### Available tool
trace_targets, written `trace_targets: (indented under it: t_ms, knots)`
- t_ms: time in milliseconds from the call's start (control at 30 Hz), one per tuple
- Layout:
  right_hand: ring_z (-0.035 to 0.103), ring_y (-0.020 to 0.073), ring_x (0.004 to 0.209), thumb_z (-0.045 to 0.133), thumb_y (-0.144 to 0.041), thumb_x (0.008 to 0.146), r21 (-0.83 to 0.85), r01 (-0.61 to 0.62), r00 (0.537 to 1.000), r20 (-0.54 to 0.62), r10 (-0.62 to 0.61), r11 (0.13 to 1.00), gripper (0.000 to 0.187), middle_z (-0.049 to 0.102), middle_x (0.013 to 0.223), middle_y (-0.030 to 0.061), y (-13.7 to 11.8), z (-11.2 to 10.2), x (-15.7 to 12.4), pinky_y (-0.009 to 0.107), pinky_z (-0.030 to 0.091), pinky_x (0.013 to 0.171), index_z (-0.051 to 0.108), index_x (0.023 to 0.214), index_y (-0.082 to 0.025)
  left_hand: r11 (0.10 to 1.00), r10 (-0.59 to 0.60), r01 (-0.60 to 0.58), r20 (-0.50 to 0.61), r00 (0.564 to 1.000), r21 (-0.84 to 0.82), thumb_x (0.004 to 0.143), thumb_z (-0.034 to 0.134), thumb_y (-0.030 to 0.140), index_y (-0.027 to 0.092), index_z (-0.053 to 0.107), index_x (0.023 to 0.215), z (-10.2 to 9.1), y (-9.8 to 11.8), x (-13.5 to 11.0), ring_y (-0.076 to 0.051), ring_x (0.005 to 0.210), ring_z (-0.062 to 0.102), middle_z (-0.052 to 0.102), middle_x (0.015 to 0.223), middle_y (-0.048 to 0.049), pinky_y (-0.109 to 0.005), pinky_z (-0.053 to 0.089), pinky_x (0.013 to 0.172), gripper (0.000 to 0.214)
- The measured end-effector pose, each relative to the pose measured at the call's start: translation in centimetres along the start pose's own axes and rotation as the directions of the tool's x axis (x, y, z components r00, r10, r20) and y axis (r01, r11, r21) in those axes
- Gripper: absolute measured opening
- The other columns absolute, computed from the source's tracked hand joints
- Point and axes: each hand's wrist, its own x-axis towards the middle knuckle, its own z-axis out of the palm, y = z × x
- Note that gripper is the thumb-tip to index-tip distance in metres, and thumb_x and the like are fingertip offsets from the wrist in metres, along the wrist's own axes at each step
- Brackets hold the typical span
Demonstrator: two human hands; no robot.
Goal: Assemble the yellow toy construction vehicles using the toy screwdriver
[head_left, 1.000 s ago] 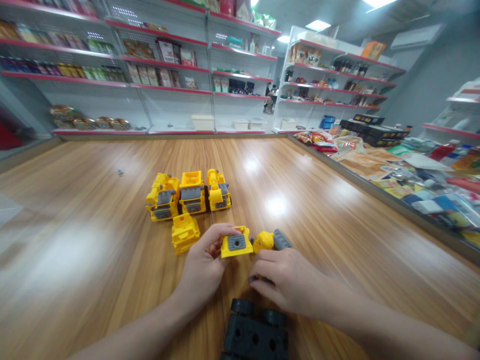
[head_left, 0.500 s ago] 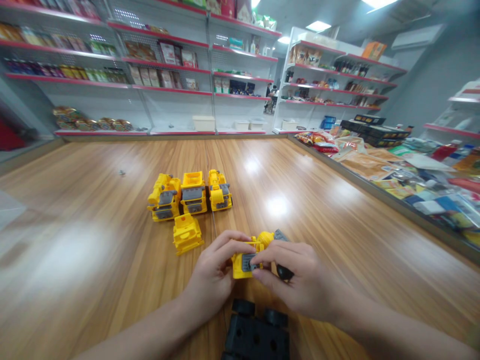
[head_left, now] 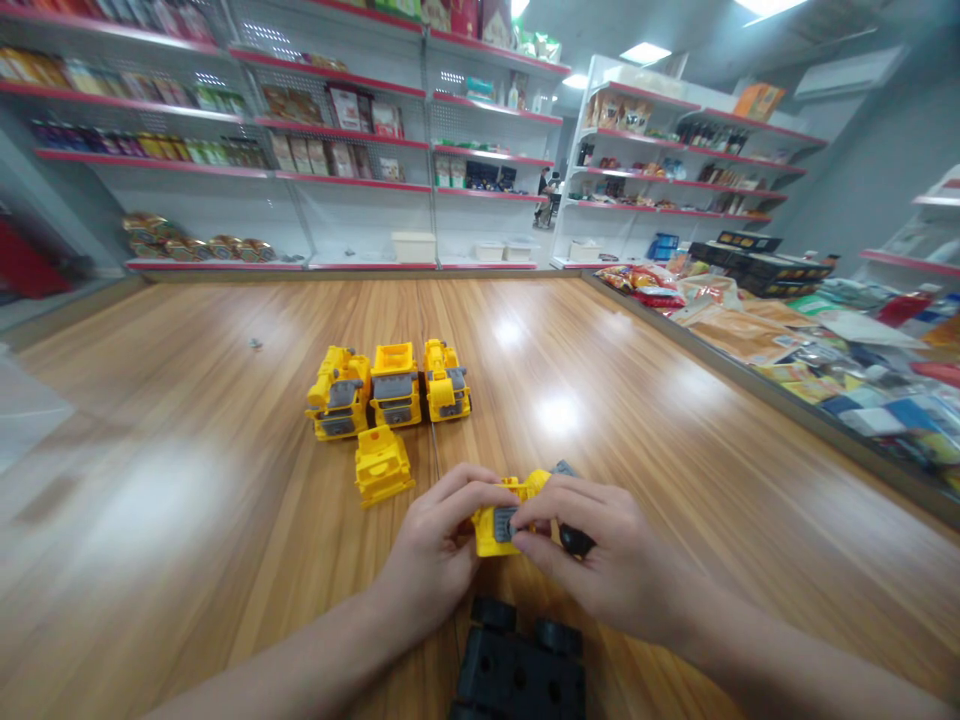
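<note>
Between both hands is a yellow toy truck (head_left: 495, 545) with a grey panel and a rounded yellow drum; my fingers cover much of it. My left hand (head_left: 442, 535) grips its left side, fingers curled over the top. Pinched at the grey panel are the thumb and index finger of my right hand (head_left: 600, 545); whether a small part sits between those tips is unclear. A black round part shows under the right palm. Close to me lies a black wheeled toy chassis (head_left: 521, 670), cut off by the lower frame edge.
Three yellow-and-grey toy trucks (head_left: 395, 385) stand in a row beyond my hands. A loose yellow toy body piece (head_left: 382, 468) lies before them. A small grey bit (head_left: 256, 344) rests at the far left. Packaged goods (head_left: 750, 330) border the wooden table (head_left: 637, 400) on the right.
The whole view has shifted slightly, so everything appears a little farther right. Both hands keep their hold on the toy truck, with the right fingertips still at the grey panel.
</note>
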Motion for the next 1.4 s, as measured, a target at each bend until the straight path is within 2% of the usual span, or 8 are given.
trace_targets:
  t_ms: [67,233,400,533,767,967,1200,1400]
  knots:
    - [0.059,0.0131,0.069,0.061,-0.015,0.087,0.003,0.0,1.0,0.002,0.0,1.0,0.005,0.06,0.075,0.0017,-0.2,-0.1,-0.1,0.027,0.046,0.066,0.064,0.091,-0.016,1.0,0.002,-0.002,-0.002,1.0,-0.004,0.082,0.056,-0.002,0.023,0.067,0.103,0.0,0.1,0.0,-0.017,0.09,0.062,0.06,0.099,-0.0051,-0.027,0.05,0.074,0.034]
    - [0.057,0.0153,0.072,0.055,-0.01,0.083,0.033,0.014,0.999,-0.031,-0.013,0.999,0.026,0.059,0.082,0.0034,-0.8,-0.6,-0.3,0.029,0.047,0.064,0.059,0.108,-0.016,1.0,0.015,-0.015,-0.01,1.0,-0.017,0.082,0.053,-0.004,0.024,0.066,0.108,0.0,0.1,0.1,-0.017,0.091,0.061,0.061,0.099,-0.0054,-0.029,0.051,0.076,0.04]
    - [0.058,0.0169,0.086,0.044,-0.013,0.094,0.125,-0.056,0.972,-0.22,0.083,0.991,0.024,0.058,0.096,0.0062,-0.4,-0.6,-0.7,0.032,0.051,0.075,0.054,0.115,-0.02,1.0,-0.004,0.003,-0.016,1.0,-0.013,0.082,0.052,-0.002,0.023,0.066,0.107,0.0,0.2,0.0,-0.019,0.091,0.062,0.063,0.099,-0.0066,-0.03,0.051,0.076,0.038]
    - [0.061,0.0187,0.091,0.052,-0.021,0.096,0.194,-0.015,0.945,-0.317,0.077,0.981,0.022,0.061,0.102,0.0063,0.2,0.0,-1.1,0.034,0.053,0.077,0.052,0.118,-0.024,1.0,-0.009,0.009,-0.006,1.0,-0.009,0.084,0.053,0.001,0.023,0.066,0.108,0.0,0.1,0.0,-0.019,0.091,0.062,0.063,0.099,-0.0068,-0.03,0.051,0.076,0.035]
    - [0.066,0.0204,0.098,0.066,-0.023,0.09,0.306,0.139,0.937,-0.35,-0.025,0.942,0.03,0.067,0.104,0.0056,0.0,0.2,-1.5,0.039,0.055,0.09,0.053,0.118,-0.027,1.0,-0.009,0.009,0.015,1.0,-0.01,0.083,0.055,0.001,0.024,0.066,0.109,0.0,0.1,-0.1,-0.018,0.09,0.063,0.062,0.099,-0.0065,-0.029,0.051,0.076,0.036]
    - [0.068,0.0189,0.093,0.072,-0.016,0.085,0.3,0.141,0.945,-0.324,-0.039,0.944,0.033,0.069,0.098,0.0036,0.0,0.4,-1.0,0.036,0.059,0.083,0.057,0.112,-0.027,1.0,0.019,-0.019,0.019,1.0,0.013,0.083,0.055,-0.001,0.024,0.065,0.109,0.0,0.2,-0.1,-0.018,0.09,0.062,0.062,0.098,-0.0059,-0.028,0.051,0.075,0.037]
    - [0.069,0.0191,0.092,0.074,-0.016,0.083,0.245,0.101,0.948,-0.317,-0.018,0.964,0.033,0.07,0.098,0.0042,0.0,0.2,-1.0,0.036,0.059,0.083,0.059,0.111,-0.025,0.998,0.03,-0.032,0.031,0.999,0.047,0.082,0.052,-0.001,0.024,0.066,0.11,0.0,0.3,-0.2,-0.019,0.089,0.062,0.063,0.097,-0.0064,-0.029,0.051,0.075,0.04]
    - [0.069,0.0189,0.091,0.071,-0.005,0.081,0.21,0.147,0.948,-0.308,-0.077,0.967,0.035,0.07,0.096,0.0044,-0.2,0.1,-0.9,0.036,0.059,0.081,0.06,0.109,-0.023,0.997,-0.006,0.003,0.039,0.999,0.078,0.08,0.053,-0.001,0.021,0.065,0.107,-0.2,0.7,0.0,-0.018,0.086,0.062,0.064,0.094,-0.0054,-0.028,0.049,0.072,0.037]
